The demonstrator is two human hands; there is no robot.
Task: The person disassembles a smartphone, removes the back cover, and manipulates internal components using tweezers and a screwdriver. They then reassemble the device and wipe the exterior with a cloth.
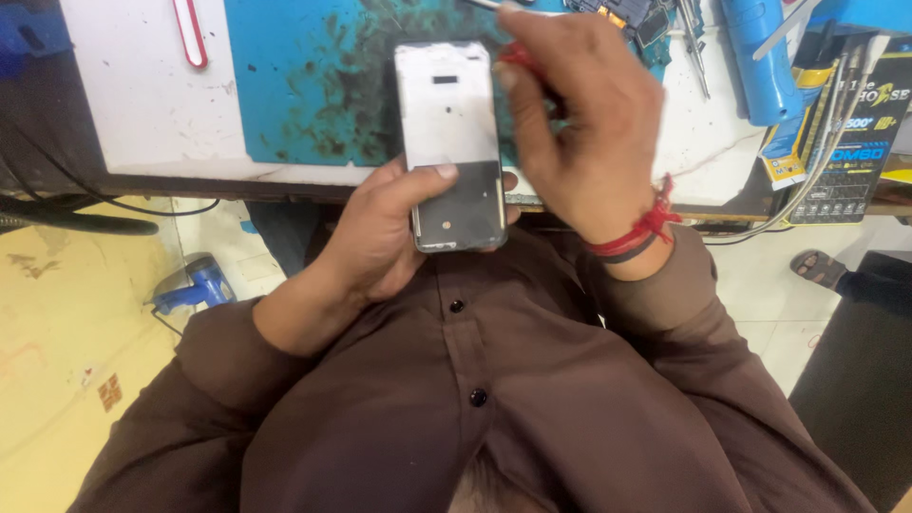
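Left hand [380, 233] cradles an opened phone frame [448, 142] from below, thumb pressed across the face where the white upper half meets the dark lower half, fingers wrapped behind; the frame is held upright-ish in the air, over the near edge of the desk [152, 114], in front of the stained blue work mat [304, 85]. Right hand [584, 133] is closed narrowly around a red-handled tool [521, 57], the tip hidden behind the fingers, right beside the frame's top right corner. Frame looks light, thin, rigid but probably easy to bend or scratch; exposed inner parts likely fragile. Best held by the long side edges, as now, not by the face. Blue tool [760, 57] lies at the desk's far right, well apart.
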